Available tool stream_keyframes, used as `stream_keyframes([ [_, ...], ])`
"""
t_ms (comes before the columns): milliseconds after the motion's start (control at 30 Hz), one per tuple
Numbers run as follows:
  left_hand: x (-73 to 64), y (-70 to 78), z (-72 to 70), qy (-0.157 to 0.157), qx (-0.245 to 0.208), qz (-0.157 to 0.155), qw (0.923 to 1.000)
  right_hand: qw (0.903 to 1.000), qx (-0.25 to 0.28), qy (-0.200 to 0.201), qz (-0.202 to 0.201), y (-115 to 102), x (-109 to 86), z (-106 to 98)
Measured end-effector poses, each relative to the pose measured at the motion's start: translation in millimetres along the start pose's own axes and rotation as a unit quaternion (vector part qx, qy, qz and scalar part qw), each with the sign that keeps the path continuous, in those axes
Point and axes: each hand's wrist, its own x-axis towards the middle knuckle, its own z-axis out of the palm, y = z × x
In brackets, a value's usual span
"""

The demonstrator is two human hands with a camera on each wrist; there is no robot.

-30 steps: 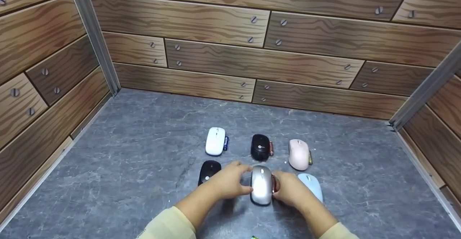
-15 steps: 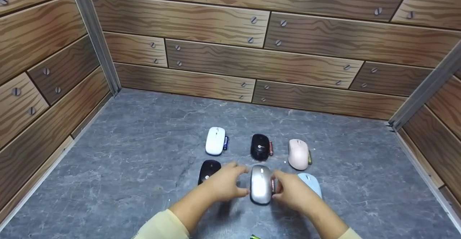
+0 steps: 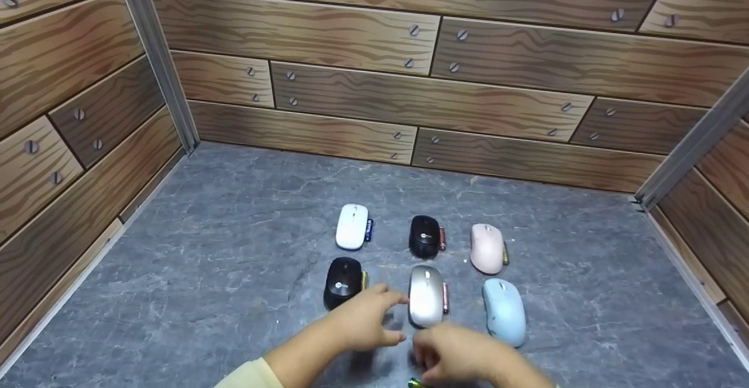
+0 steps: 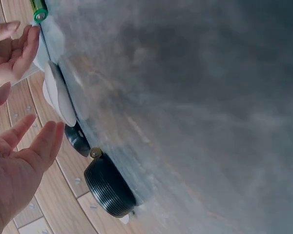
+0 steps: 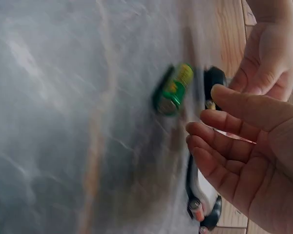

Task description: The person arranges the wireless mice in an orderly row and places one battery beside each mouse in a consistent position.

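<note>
A silver computer mouse (image 3: 426, 296) lies on the grey tabletop with a red battery (image 3: 446, 298) along its right side. My left hand (image 3: 363, 320) hovers at the mouse's left, fingers spread and holding nothing. Below the mouse's near end is my right hand (image 3: 462, 353), fingers loosely bent. A green battery (image 5: 175, 90) lies in front of its fingertips in the right wrist view, apart from them. Only one end of that battery shows at the bottom of the head view. The left wrist view has my left palm (image 4: 24, 170) with nothing in it.
Around the silver mouse lie a white mouse (image 3: 352, 227), a black mouse (image 3: 424, 237), a pink mouse (image 3: 487, 249), a blue mouse (image 3: 505, 312) and another black mouse (image 3: 343, 280). Most have a battery visible alongside. Wood-patterned walls (image 3: 327, 124) enclose the tabletop.
Both hands have drawn away from the silver mouse, which stays put. The right hand has moved nearer the body, toward the green battery; the left has shifted slightly down.
</note>
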Motion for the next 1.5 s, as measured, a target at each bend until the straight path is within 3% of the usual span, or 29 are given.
stream_keyframes([
  [300, -4.8, -0.3, 2.1, 0.007, -0.002, 0.015, 0.9999, 0.9993, 0.013, -0.028, 0.019, -3, 7.0, 13],
  [533, -5.7, -0.1, 4.3, 0.005, 0.004, 0.011, 0.9999, 0.9996, 0.007, -0.005, 0.027, 1, 5.8, 12],
  [733, -5.9, 0.2, 2.9, 0.004, 0.008, 0.013, 0.9999, 0.9943, 0.084, -0.060, 0.029, 4, -2.1, 6],
  [833, -6.5, 0.1, 2.5, 0.002, 0.008, 0.017, 0.9998, 0.9925, 0.086, -0.076, 0.041, 3, -5.9, 6],
  [1033, -7.1, 0.6, 4.3, 0.003, 0.008, 0.019, 0.9998, 0.9952, 0.038, -0.067, 0.060, -3, -7.0, 10],
  [1233, -5.7, 3.4, 4.8, 0.004, 0.010, 0.018, 0.9998, 0.9933, 0.036, -0.060, 0.092, -6, -8.3, 11],
  [1433, -3.5, 4.9, 3.5, -0.002, 0.007, 0.014, 0.9999, 0.9948, 0.056, -0.050, 0.069, 1, -9.2, 6],
  [1500, -2.2, 5.5, 2.3, -0.008, 0.004, 0.008, 0.9999, 0.9974, 0.041, -0.029, 0.052, 2, -10.1, 3],
])
